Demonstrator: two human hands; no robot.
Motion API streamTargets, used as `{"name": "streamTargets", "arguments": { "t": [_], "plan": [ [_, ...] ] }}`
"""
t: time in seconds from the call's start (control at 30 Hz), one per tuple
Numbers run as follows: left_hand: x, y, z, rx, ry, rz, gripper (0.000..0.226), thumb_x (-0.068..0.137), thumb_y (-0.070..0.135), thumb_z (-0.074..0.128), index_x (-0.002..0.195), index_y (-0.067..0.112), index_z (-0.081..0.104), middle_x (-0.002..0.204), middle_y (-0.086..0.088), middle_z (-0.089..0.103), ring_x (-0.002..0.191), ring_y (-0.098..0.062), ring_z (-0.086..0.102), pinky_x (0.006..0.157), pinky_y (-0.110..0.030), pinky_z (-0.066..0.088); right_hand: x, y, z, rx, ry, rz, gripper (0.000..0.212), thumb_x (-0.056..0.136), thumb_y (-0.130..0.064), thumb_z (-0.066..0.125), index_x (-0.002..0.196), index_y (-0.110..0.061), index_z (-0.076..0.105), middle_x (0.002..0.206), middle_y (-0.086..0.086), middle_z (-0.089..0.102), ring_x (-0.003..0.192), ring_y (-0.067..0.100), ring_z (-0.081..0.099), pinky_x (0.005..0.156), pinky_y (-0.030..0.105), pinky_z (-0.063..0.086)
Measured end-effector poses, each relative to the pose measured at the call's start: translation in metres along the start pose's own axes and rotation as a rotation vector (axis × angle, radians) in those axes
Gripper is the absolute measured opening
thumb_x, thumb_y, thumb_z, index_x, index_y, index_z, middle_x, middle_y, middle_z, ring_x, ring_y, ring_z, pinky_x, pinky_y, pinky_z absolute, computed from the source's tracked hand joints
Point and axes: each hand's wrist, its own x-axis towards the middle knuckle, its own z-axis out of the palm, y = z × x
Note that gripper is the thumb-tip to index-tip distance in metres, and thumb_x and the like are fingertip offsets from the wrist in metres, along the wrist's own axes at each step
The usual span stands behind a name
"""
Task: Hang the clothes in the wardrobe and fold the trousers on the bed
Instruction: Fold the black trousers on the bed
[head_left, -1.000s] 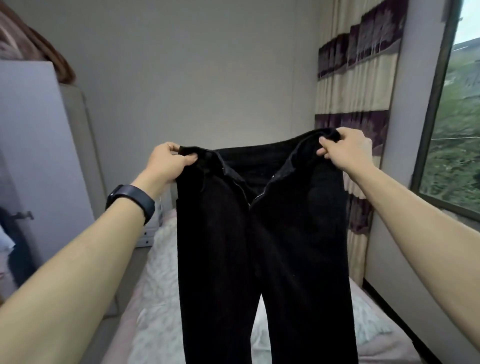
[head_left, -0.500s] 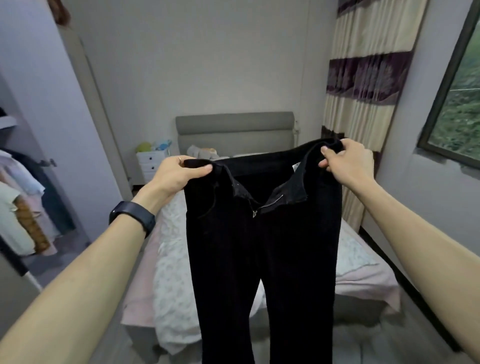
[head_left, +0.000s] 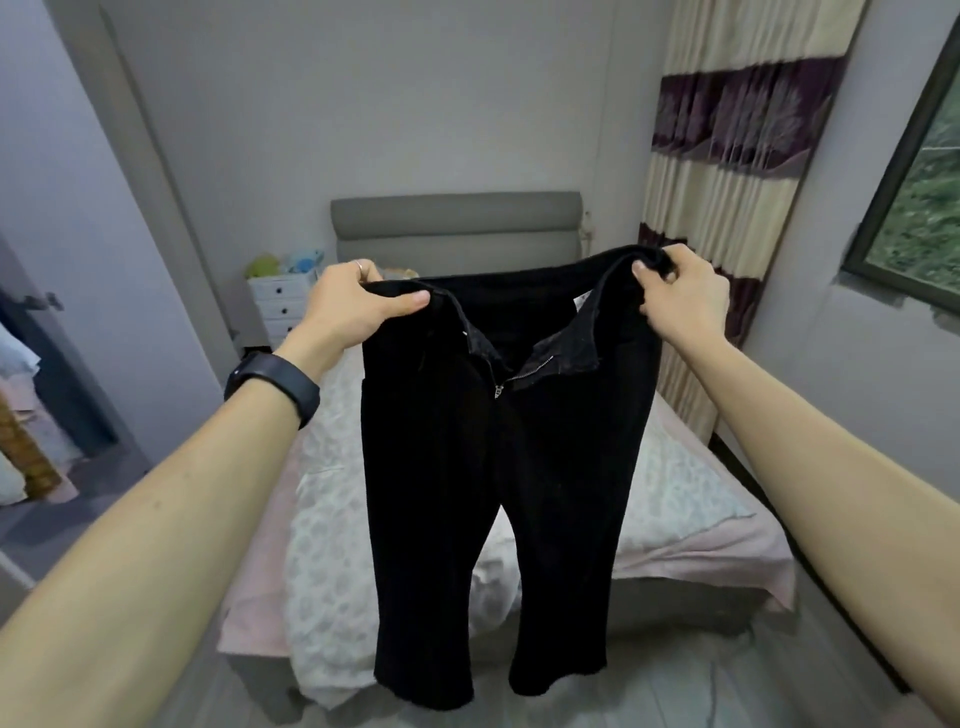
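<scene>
Two hems of trousers (head_left: 498, 467) appear (left hand (head_left: 353, 309), right hand (head_left: 683, 304) hold)

Trousers (head_left: 498, 467) hang between left hand (head_left: 348, 306) and right hand (head_left: 680, 301). Bed (head_left: 691, 519) lies beyond and below both hands. Drawers (head_left: 283, 306) stand left of the left hand; curtain (head_left: 727, 182) right of the right hand.

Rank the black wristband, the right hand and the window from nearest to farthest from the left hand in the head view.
1. Black wristband, on the wrist of the left hand.
2. Right hand, gripping the trousers opposite.
3. Window, on the far right wall.
</scene>
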Motion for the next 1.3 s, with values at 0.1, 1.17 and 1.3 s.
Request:
{"name": "streamTargets", "arguments": {
  "t": [0.1, 1.17, 1.3],
  "plan": [
    [0.035, 0.004, 0.001, 0.1, 0.047, -0.017, 0.051, 0.07, 0.05, 0.088, 0.068, 0.019, 0.048, 0.067, 0.007, 0.054, 0.064, -0.008, 0.05, 0.054, -0.024, 0.037, 0.031, -0.007, 0.021, 0.01, 0.016, 0.004, 0.035, 0.079, -0.065, 0.051, 0.101, -0.039, 0.057, 0.082, -0.002, 0.072, 0.082, 0.027, 0.072, 0.083, 0.045, 0.058],
    [0.477, -0.254, 0.308, 0.239, 0.011, -0.454, 0.017, 0.086, 0.028, 0.08, 0.093, 0.022, 0.067, 0.095, 0.002, 0.069, 0.088, -0.018, 0.065, 0.069, -0.031, 0.049, 0.41, 0.249, 0.449, 0.018, -0.392, 0.246, 0.021, 0.09, -0.049, 0.053, 0.101, -0.033, 0.061, 0.078, -0.004, 0.072, 0.08, 0.024, 0.071, 0.081, 0.048, 0.058],
    [0.558, -0.286, 0.338, 0.43, 0.085, -0.453, 0.016, 0.092, 0.036, 0.072, 0.103, 0.028, 0.064, 0.092, 0.001, 0.065, 0.087, -0.025, 0.064, 0.074, -0.037, 0.054, 0.457, 0.255, 0.53, 0.067, -0.369, 0.233, 0.018, 0.1, -0.029, 0.052, 0.114, -0.022, 0.062, 0.088, 0.0, 0.073, 0.088, 0.026, 0.071, 0.087, 0.047, 0.055]
  ]
}}
